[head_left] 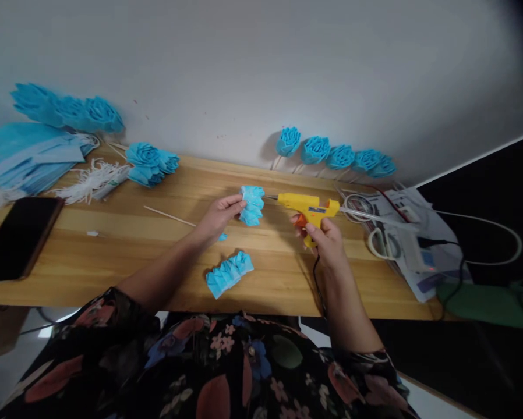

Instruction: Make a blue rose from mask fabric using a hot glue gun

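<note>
My left hand [222, 214] pinches a blue pleated strip with a zigzag edge [253, 206], held just above the table. In my right hand [325, 235] is a yellow hot glue gun [303, 205], its fingers wrapped round the handle. The gun's nozzle points left and reaches close to the strip's right side; whether they touch I cannot tell. A clear glue stick [366, 215] juts from the gun's back. Another blue pleated strip [229, 273] lies on the table nearer to me. Beyond my left wrist lies a thin wooden stick [169, 216].
Several blue flowers on sticks [315, 150] lean against the wall. More blue flowers [150, 163], blue face masks [34, 157], white cords [95, 179] and a phone [19, 238] are on the left. Scissors [384, 244] and a white power strip [419, 251] lie at right.
</note>
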Motion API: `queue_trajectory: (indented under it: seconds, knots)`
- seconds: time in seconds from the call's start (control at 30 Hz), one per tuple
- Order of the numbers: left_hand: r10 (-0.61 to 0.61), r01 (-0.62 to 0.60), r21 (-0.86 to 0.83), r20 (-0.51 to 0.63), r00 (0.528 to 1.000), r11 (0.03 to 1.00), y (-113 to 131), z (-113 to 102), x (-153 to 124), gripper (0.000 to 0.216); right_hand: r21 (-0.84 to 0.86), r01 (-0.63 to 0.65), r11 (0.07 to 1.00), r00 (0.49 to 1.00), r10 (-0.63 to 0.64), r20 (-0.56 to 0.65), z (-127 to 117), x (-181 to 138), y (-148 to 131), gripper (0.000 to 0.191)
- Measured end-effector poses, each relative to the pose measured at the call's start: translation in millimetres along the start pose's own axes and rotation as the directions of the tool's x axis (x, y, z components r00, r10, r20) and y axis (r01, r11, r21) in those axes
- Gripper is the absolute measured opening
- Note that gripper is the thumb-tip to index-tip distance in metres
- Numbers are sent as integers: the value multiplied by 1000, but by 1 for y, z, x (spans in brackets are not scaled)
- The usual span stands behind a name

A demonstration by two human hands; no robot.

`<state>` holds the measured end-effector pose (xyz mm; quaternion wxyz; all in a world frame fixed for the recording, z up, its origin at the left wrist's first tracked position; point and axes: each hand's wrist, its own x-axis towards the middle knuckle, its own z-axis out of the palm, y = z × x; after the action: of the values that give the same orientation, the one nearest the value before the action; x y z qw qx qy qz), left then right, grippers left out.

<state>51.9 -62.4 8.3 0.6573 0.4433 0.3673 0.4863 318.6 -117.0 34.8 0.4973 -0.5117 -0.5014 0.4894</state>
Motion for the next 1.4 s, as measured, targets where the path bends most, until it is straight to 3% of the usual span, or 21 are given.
queue_trajectory:
  seconds: [0.47,1.17,1.4]
  knots:
    - [18,-18,-6,38,999,1000,-1,2,-1,36,-18,-16,1000,997,17,75,5,-3,10,49]
    - [-3,4,-15,21,1000,1000,1,4,-3,43,-108,37,993,998,-32,47,6,0,11,52]
    - [-20,19,-32,-27,999,999,-2,4,-2,32,-144,31,989,999,-26,38,4,0,13,48]
